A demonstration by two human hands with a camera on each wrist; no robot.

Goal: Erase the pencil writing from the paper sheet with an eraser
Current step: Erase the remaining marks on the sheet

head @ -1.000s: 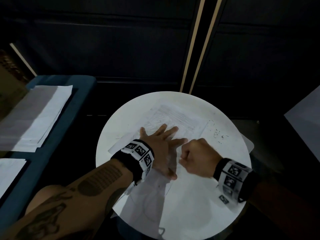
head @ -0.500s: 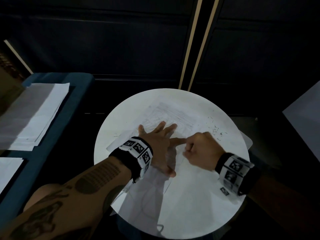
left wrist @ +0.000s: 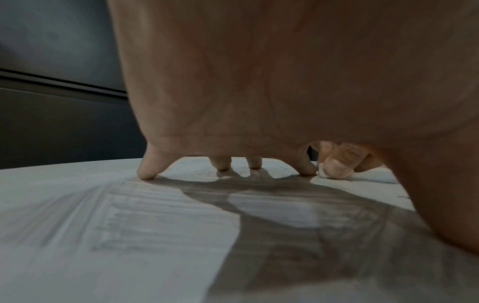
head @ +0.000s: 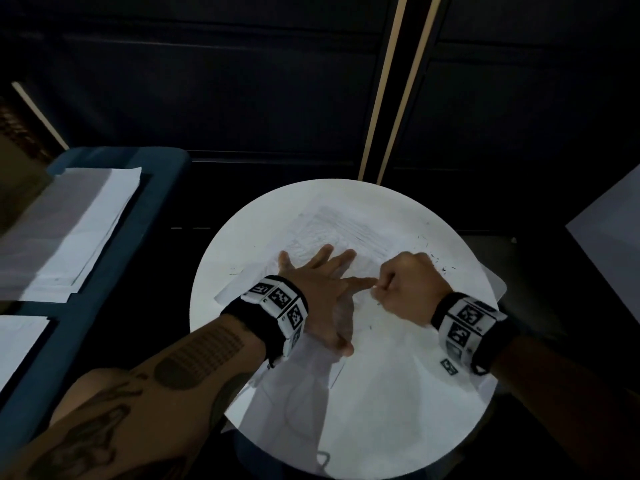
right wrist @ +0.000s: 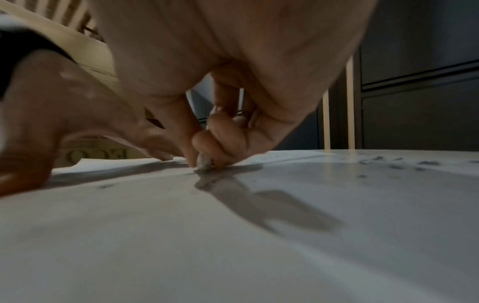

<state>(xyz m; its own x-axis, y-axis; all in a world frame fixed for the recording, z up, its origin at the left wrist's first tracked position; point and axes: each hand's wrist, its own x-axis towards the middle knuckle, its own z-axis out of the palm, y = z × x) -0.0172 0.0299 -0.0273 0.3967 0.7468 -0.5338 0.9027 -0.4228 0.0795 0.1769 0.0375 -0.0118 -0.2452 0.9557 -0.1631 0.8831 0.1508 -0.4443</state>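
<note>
A white paper sheet (head: 346,233) with faint pencil lines lies on the round white table (head: 242,237). My left hand (head: 322,289) lies flat on the sheet with fingers spread, pressing it down; its fingertips (left wrist: 146,173) touch the paper. My right hand (head: 408,285) is curled and pinches a small greyish eraser (right wrist: 204,163), whose tip presses on the paper just right of the left index finger. In the left wrist view the eraser (left wrist: 321,171) shows white beside the right thumb. Most of the eraser is hidden by the fingers.
Dark eraser crumbs (head: 436,258) lie scattered on the table at the right of the sheet. A blue surface (head: 104,271) at the left carries stacks of white paper (head: 69,223). Dark panels with two tan strips (head: 398,98) stand behind the table.
My right hand has moved up and to the right across the sheet with the eraser. The left hand has stayed pressed flat on the paper.
</note>
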